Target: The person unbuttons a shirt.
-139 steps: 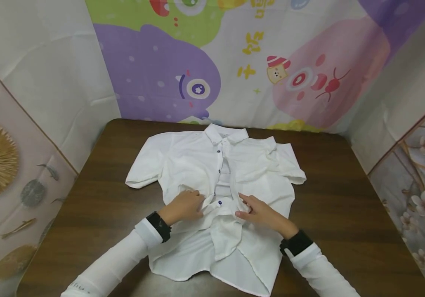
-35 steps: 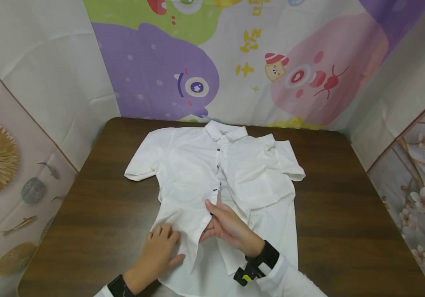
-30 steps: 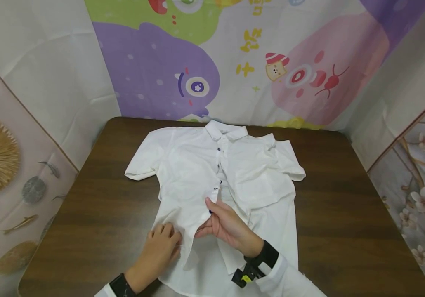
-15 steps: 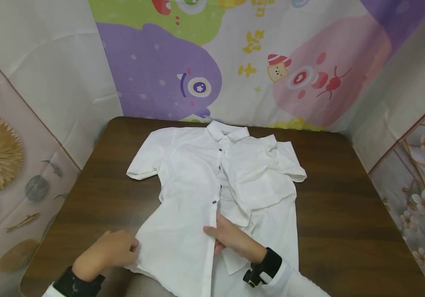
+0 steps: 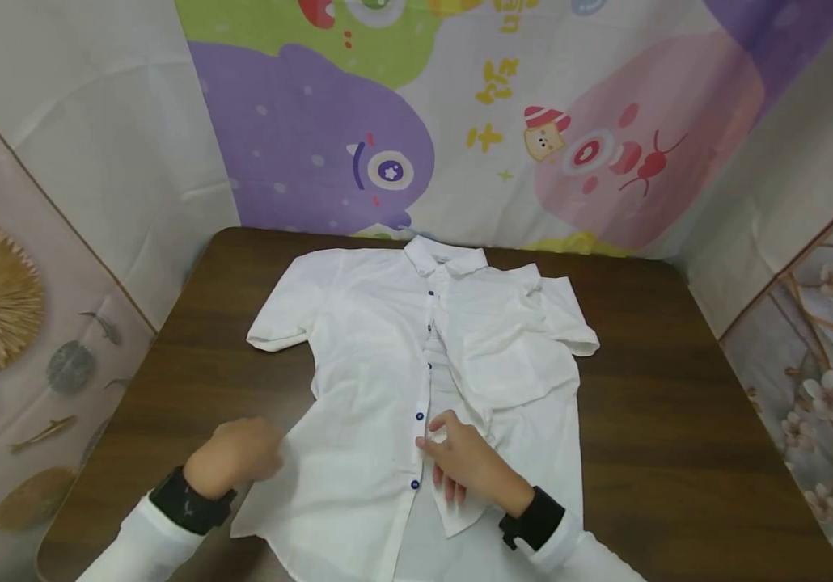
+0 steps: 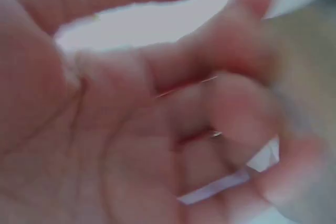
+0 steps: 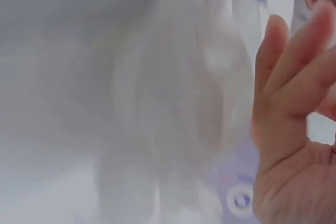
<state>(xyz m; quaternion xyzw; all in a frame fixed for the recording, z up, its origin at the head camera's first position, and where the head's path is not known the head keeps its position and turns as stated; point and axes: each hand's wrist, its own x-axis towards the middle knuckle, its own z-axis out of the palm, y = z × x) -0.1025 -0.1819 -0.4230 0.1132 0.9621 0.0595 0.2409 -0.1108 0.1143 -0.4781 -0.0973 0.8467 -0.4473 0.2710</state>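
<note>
A white short-sleeved shirt [image 5: 365,388] lies face up, collar at the far side, dark buttons down its front. Its left-hand front panel is spread flat; the right-hand panel is rumpled, its lower part folded up. My left hand [image 5: 238,454], blurred, hovers by the lower left side edge; in the left wrist view its fingers [image 6: 236,114] are loosely curled with no cloth between them. At the front opening is my right hand [image 5: 471,465], thumb tip right at the buttoned edge, index finger apart from it. The right wrist view shows those fingers [image 7: 294,72] extended, gripping nothing.
The shirt rests on a dark brown wooden table [image 5: 649,420]. Behind it hangs a cartoon-printed cloth [image 5: 329,153], with pale patterned panels at both sides. Black bands [image 5: 191,501] circle both wrists, over white sleeves.
My left hand has gone from the front panel out to its left edge and let go. The panel, bunched earlier, now lies spread out. My right hand's hold on the placket has loosened.
</note>
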